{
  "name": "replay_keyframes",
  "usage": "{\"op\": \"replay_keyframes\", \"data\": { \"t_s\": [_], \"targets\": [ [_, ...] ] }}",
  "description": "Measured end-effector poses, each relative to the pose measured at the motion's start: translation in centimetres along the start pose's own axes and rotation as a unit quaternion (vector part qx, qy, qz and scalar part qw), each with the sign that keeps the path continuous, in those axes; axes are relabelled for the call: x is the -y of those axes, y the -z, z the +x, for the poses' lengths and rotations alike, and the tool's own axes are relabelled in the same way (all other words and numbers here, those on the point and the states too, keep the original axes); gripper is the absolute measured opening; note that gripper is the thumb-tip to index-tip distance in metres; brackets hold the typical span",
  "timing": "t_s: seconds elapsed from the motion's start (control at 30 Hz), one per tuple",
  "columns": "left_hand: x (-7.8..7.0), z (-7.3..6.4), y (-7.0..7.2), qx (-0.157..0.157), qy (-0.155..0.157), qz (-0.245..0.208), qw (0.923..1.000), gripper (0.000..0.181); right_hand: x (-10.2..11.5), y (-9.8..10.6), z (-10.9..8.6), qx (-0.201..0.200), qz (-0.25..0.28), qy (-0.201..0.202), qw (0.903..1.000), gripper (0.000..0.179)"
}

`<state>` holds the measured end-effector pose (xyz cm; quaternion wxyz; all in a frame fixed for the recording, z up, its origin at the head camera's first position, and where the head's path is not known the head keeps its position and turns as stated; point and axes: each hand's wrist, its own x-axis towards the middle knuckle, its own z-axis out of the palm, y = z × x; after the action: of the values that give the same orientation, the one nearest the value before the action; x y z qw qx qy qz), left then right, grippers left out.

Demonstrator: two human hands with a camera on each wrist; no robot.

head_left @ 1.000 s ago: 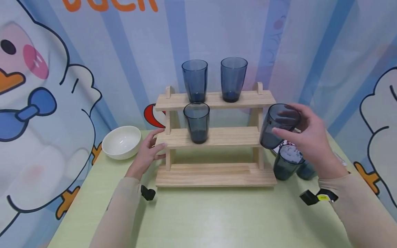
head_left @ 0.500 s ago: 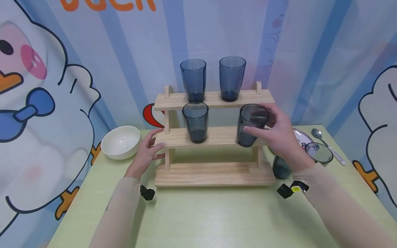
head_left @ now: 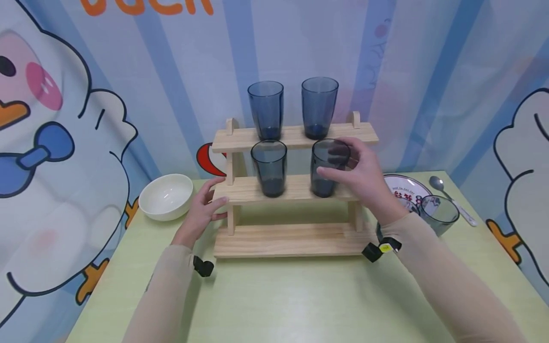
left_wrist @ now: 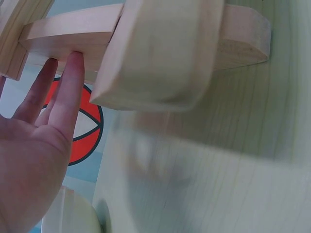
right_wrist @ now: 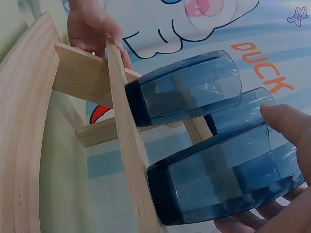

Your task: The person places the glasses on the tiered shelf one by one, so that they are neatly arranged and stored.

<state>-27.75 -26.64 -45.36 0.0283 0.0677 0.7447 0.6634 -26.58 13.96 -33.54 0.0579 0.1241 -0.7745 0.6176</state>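
I had the right hand (head_left: 364, 178) curled round a smoky glass (right_wrist: 221, 182), thumb on the near side and fingers beyond, spread no wider than the glass itself. The glass stood about upright on the right-hand part of the middle shelf (head_left: 240, 188), its base at the board; I couldn't tell whether it bore its full weight there.

The left hand (head_left: 203, 212) held the left end of the wooden rack (head_left: 296, 188) between thumb and fingers, two fingertips (left_wrist: 75, 57) against the side support (left_wrist: 87, 43) (a sensible brace, I thought).

Beside the held glass, a little apart, was its shelf neighbour (head_left: 269, 166). Above them, the top shelf (head_left: 356, 133) carried a left upper glass (head_left: 266, 109) and a right upper glass (head_left: 319, 107).

Farther out on the table (head_left: 291, 295) were a white bowl (head_left: 166, 197) to the left and a printed plate (head_left: 399, 183), a spoon (head_left: 436, 183) and a table glass (head_left: 443, 219) to the right.

I judged the step to be setting the glass down in line with its neighbour. The next move called for settling the base flat, loosening the fingers evenly and drawing back clear of the right upper glass.
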Motion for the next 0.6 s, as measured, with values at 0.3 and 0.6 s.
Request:
{"op": "replay_keyframes", "data": {
  "t_s": [0.3, 0.6],
  "targets": [
    [-0.1, 0.1, 0.0, -0.003, 0.003, -0.009, 0.9999, 0.060, -0.1, -0.7, 1.2, 0.007, -0.017, -0.007, 0.9998, 0.084],
    [0.0, 0.1, 0.0, -0.001, 0.004, -0.002, 1.0000, 0.060, -0.2, -1.3, 1.4, 0.006, -0.036, -0.005, 0.9993, 0.085]
  ]
}}
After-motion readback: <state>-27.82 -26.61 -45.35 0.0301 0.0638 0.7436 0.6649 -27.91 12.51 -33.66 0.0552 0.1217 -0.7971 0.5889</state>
